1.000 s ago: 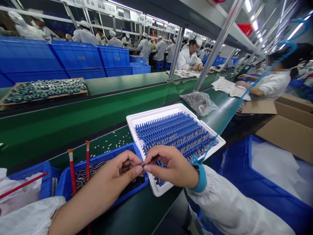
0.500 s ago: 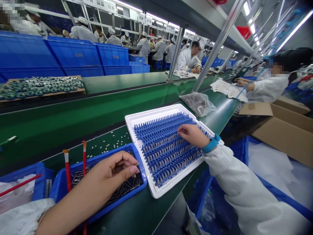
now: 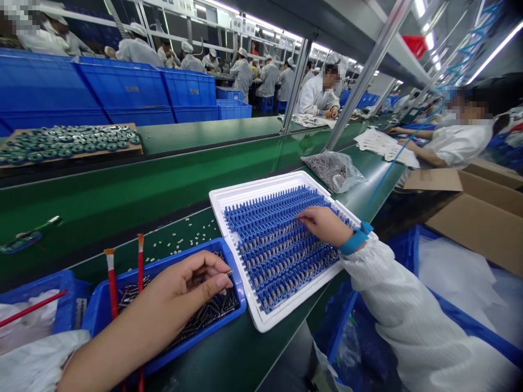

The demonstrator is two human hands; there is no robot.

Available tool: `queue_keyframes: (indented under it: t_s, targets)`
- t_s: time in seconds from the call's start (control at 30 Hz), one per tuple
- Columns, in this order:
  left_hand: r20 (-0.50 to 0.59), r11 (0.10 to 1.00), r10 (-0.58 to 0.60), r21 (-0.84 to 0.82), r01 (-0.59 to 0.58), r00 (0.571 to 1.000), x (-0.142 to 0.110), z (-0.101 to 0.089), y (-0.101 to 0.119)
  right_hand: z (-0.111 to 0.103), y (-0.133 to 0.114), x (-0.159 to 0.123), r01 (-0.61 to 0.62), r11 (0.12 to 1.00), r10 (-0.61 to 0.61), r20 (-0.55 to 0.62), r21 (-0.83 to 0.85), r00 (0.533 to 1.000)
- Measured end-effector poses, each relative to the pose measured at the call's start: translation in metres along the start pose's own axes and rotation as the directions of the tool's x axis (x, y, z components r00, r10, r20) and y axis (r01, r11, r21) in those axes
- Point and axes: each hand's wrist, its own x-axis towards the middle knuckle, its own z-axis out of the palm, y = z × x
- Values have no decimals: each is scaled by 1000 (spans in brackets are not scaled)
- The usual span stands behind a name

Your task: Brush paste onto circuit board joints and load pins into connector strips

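Note:
My left hand (image 3: 200, 280) is over a blue bin (image 3: 241, 296) of small dark metal pins (image 3: 212, 314), thumb and forefinger closed on one small dark pin (image 3: 229, 273). To its right lies a white foam tray (image 3: 261, 325) with rows of upright blue plastic pieces (image 3: 269, 204). The nearer rows carry small metal parts (image 3: 281, 261) in them. My right hand (image 3: 324, 224), with a blue wrist strap (image 3: 354, 240), reaches over the middle rows, its fingertips pinched at one blue piece. Whatever lies between those fingertips is hidden.
Two red-handled brushes (image 3: 112, 283) stand in the bin. White chips (image 3: 196, 234) are scattered behind it. A plastic bag of metal parts (image 3: 335, 170) lies past the tray. Beyond runs a green conveyor (image 3: 183, 177), with a circuit board (image 3: 28, 239) at left. A co-worker (image 3: 457, 136) sits right.
The circuit board on the conveyor has moved right, further into view. My hands stay nearly where they were, both still pinched. The co-worker at right has shifted their arms.

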Motion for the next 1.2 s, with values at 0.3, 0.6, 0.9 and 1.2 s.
queue_keyframes:
  t_s: [0.3,0.6,0.9,1.2]
  targets:
    - [81,980,20,-199,-3,997,7,19,3,4,-164,-13,381,773,-310,-223,507,924]
    - [221,855,78,487,-179,972,6,-2,-12,-15,-108,-3,349,883,-238,-341,314,909]
    - [316,535,-86,815,-224,945,8,-5,-41,-4,14,6,-77,980,92,79,-182,993]
    - [258,520,-136,840,-153,956,9,-4,-32,-2,-5,14,-128,927,227,256,-352,940]
